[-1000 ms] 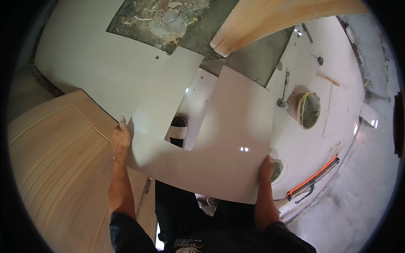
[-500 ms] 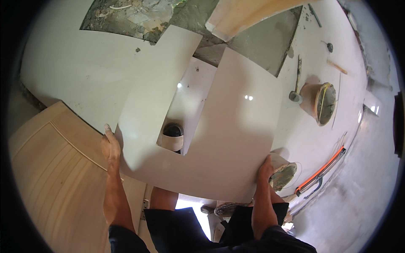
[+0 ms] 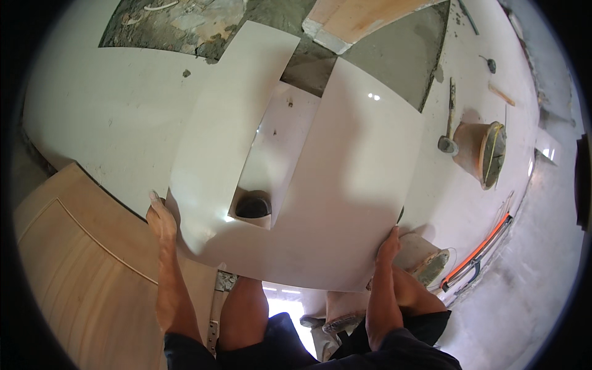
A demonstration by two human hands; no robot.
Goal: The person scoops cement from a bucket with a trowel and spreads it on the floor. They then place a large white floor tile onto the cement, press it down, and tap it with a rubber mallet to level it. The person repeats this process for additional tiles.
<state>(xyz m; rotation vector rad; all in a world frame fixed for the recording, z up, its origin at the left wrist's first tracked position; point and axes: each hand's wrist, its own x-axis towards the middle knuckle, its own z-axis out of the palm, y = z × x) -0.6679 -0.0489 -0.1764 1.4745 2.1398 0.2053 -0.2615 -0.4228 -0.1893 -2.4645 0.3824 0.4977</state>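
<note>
A large glossy white tile (image 3: 345,154) with a long cutout spans the middle, held by its two sides. My left hand (image 3: 161,219) is closed on its left edge, thumb pointing up. My right hand (image 3: 388,245) grips the lower right edge, fingers partly hidden. Inside the cutout show a lighter white surface (image 3: 277,132) and a dark rounded thing (image 3: 253,203) that I cannot make out. Above the tile lies grey mortar (image 3: 394,68). Below it my bare knees show beside a wooden door panel (image 3: 89,240).
Right of the tile are a mortar bucket (image 3: 475,148), a mallet (image 3: 448,142), a second bucket (image 3: 425,262), an orange-edged tool (image 3: 478,246) and a small wooden stick (image 3: 501,92). A wooden board (image 3: 364,21) lies at the top. Laid white tiles (image 3: 98,111) extend leftward, bordering rubble (image 3: 172,28).
The held tile's far end sits higher in the picture, and both hands keep their grip. My knees have come into view below it. The surroundings have shifted in the picture.
</note>
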